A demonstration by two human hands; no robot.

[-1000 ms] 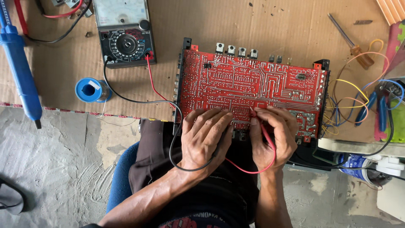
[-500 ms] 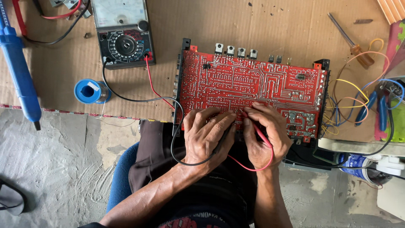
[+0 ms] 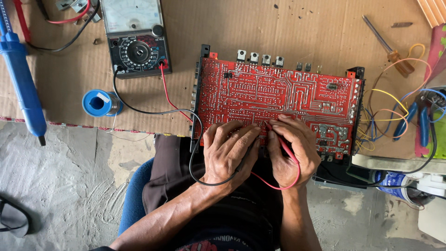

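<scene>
**Q:** Hands at the board: what does each hold?

**A:** Right hand [image 3: 289, 151], fingers curled tight around a red test probe [image 3: 282, 142], tip set on the near edge of the red circuit board [image 3: 278, 95]. Left hand [image 3: 227, 151], fingers bent and close together, pressing on the same edge just beside the right; a black lead [image 3: 197, 153] loops under it, but the probe itself is hidden, so whether the fingers grip it cannot be told.

**Q:** Where does the board lie?

**A:** Solder side up on a cardboard sheet [image 3: 278, 28], its near edge above the person's lap.

**Q:** Where do the leads run?

**A:** Red lead [image 3: 169, 100] and black lead both run to an analogue multimeter [image 3: 134, 39] at the far left of the board.

**Q:** Surrounding items?

**A:** Blue solder spool [image 3: 100, 103] near the meter; blue desoldering pump [image 3: 21, 79] at the left edge; screwdriver [image 3: 388, 44] at far right, above loose coloured wires [image 3: 390, 111].
</scene>
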